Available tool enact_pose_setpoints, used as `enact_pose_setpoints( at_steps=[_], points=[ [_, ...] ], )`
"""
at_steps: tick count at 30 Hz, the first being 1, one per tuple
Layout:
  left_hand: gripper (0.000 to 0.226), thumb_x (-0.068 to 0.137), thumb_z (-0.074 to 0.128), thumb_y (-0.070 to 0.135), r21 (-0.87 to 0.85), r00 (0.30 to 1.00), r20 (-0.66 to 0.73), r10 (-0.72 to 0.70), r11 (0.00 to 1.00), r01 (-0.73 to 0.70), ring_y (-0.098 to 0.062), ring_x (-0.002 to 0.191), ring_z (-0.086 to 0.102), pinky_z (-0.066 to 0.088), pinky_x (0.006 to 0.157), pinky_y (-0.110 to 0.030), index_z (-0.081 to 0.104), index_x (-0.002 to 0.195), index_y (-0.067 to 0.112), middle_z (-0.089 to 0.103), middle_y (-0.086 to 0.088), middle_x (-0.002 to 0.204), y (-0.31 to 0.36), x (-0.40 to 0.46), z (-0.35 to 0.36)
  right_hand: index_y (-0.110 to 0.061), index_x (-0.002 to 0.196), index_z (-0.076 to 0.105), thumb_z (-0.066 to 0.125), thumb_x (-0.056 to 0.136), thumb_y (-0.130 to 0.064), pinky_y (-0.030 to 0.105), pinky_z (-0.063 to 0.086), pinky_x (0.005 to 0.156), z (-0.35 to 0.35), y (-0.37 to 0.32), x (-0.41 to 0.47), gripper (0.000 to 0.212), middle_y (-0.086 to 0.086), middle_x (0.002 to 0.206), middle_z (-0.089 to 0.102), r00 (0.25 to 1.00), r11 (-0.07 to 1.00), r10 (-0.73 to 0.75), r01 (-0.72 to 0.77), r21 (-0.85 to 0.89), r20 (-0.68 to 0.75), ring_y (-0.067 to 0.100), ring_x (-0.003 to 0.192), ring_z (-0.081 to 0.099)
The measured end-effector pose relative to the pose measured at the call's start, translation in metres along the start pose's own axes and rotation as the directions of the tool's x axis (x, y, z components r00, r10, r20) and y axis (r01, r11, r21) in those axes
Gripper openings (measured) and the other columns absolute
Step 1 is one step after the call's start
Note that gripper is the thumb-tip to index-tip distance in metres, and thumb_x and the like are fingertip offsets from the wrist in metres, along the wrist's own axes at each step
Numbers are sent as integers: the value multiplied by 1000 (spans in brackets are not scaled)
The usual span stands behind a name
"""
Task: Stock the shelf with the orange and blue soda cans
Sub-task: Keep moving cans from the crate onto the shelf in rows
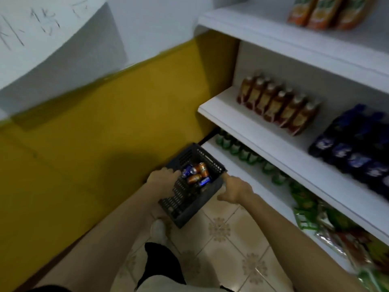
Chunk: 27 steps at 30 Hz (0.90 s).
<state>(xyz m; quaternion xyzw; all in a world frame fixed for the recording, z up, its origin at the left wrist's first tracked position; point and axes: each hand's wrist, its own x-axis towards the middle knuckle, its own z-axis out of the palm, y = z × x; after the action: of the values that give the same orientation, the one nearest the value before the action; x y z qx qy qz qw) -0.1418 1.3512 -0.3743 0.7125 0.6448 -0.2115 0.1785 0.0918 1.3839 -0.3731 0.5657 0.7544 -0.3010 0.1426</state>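
Note:
A dark plastic basket sits low over the tiled floor, close to the yellow wall. Inside it lie orange soda cans and blue soda cans, tumbled together at the far end. My left hand grips the basket's left rim, fingers curled over the edge. My right hand holds the right rim, its fingertips hidden behind the basket wall. The white shelf unit stands to the right.
The middle shelf carries brown tea bottles and dark blue bottles. Green bottles and snack bags fill the lower shelf. Orange juice bottles stand on the top shelf. My white shoe is beneath the basket.

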Motion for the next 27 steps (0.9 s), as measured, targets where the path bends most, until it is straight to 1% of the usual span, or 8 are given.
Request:
enact_pose_setpoints(
  at_steps=[6, 8, 11, 16, 20, 22, 24, 27],
  points=[
    [63, 86, 64, 34, -69, 991, 127, 29, 997, -21, -25, 120, 45, 47, 89, -38, 33, 139, 21, 49, -7, 130, -89, 80, 23, -20, 146, 28, 71, 82, -35, 31, 48, 93, 38, -42, 99, 78, 7, 138, 49, 980, 955, 101, -144, 261, 169, 24, 120, 52],
    [63, 85, 65, 33, -173, 988, 143, 50, 985, -25, -25, 118, 47, 48, 88, -38, 36, 139, 20, 51, -7, 129, -113, 116, 27, -18, 144, 34, 71, 84, -33, 26, 44, 91, 46, -53, 134, 72, 8, 138, 50, 966, 898, 160, -227, 376, 202, 24, 122, 50],
    [70, 83, 69, 36, -379, 973, 223, 59, 925, 31, -24, 119, 50, 48, 93, -38, 35, 141, 20, 52, -6, 131, -136, 166, 43, -15, 143, 35, 71, 84, -36, 26, 42, 88, 61, -67, 179, 72, 10, 137, 50, 937, 841, 216, -322, 436, 275, 25, 122, 51],
    [58, 88, 67, 33, -663, 899, 437, 30, 686, 300, -25, 118, 54, 46, 98, -38, 41, 138, 17, 54, -4, 130, -144, 250, 105, -15, 137, 42, 67, 88, -37, 29, 45, 85, 99, -63, 267, 59, 10, 129, 57, 920, 800, 259, -375, 469, 294, 26, 116, 56],
    [47, 89, 65, 33, -717, 822, 570, -20, 477, 509, -24, 116, 55, 45, 99, -37, 50, 130, 14, 58, -4, 125, -134, 325, 193, -18, 134, 46, 64, 89, -35, 26, 44, 81, 154, -30, 354, 51, 7, 125, 60, 890, 730, 318, -450, 514, 327, 24, 112, 58],
    [49, 90, 64, 35, -702, 745, 667, 4, 340, 626, -25, 115, 56, 46, 98, -37, 50, 132, 14, 56, -4, 127, -125, 364, 242, -17, 135, 45, 62, 91, -36, 28, 43, 88, 184, -9, 399, 51, 8, 127, 59, 869, 714, 333, -486, 504, 367, 26, 115, 56],
    [54, 89, 64, 38, -668, 685, 728, 13, 235, 706, -23, 108, 59, 48, 90, -34, 48, 134, 13, 57, -4, 122, -113, 400, 285, -16, 137, 44, 61, 91, -37, 39, 44, 100, 211, 11, 444, 52, 10, 130, 58, 871, 758, 319, -472, 451, 375, 29, 119, 55],
    [59, 87, 67, 35, -666, 668, 744, 14, 108, 738, -19, 105, 59, 44, 96, -33, 47, 136, 9, 60, -5, 120, -90, 453, 348, -18, 135, 44, 58, 92, -38, 40, 49, 94, 249, 51, 516, 49, 9, 127, 59, 908, 897, 263, -354, 263, 326, 28, 114, 57]
  ],
)
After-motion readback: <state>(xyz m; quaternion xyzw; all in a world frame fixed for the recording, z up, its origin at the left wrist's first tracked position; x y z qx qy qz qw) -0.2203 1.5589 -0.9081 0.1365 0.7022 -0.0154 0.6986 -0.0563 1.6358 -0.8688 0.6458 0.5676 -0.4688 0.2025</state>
